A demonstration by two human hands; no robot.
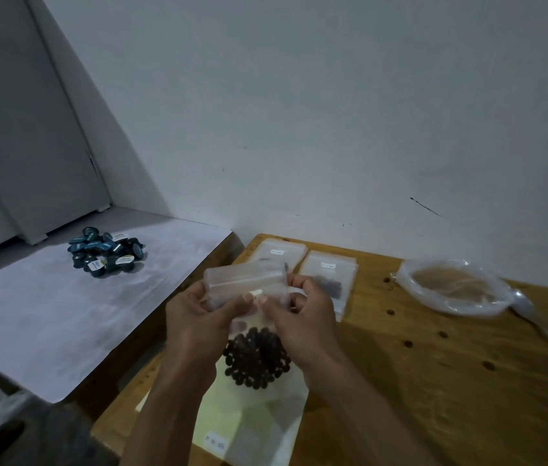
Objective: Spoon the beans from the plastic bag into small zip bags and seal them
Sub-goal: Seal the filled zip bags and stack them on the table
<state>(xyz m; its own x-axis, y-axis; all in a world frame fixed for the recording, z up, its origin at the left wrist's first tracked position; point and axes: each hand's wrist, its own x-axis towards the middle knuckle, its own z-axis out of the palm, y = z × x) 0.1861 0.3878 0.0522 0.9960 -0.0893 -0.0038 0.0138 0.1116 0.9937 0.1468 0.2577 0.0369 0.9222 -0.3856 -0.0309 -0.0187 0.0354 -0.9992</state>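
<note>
A: Far off to the left of the left hand point(195, 317), what sits on the grey surface?

B: A heap of dark blue capsules point(106, 252); nothing to do with this job; the left hand itself is curled on the left end of a small zip bag point(249, 280), thumb on top.

A: And the right hand point(303, 314)?

B: Pinching the same zip bag at its right end, fingers bent round the edge; the bag's long axis runs across, from one hand to the other, held above the wooden tabletop point(434, 381); whether its mouth is open or pressed closed I cannot tell.

A: Where are the beans?

B: A dark cluster of beans point(256, 361) lies just below both hands, between the wrists, inside clear plastic; equally near to either hand, I'd judge.

A: Further right?

B: Beyond the right hand, stacked flat zip bags point(328, 274); well to its right, the plastic bag point(450, 290) with brownish contents, and a spoon point(534, 317) touching its far edge; so I'd say the right hand is the nearer one to the spoon.
</note>
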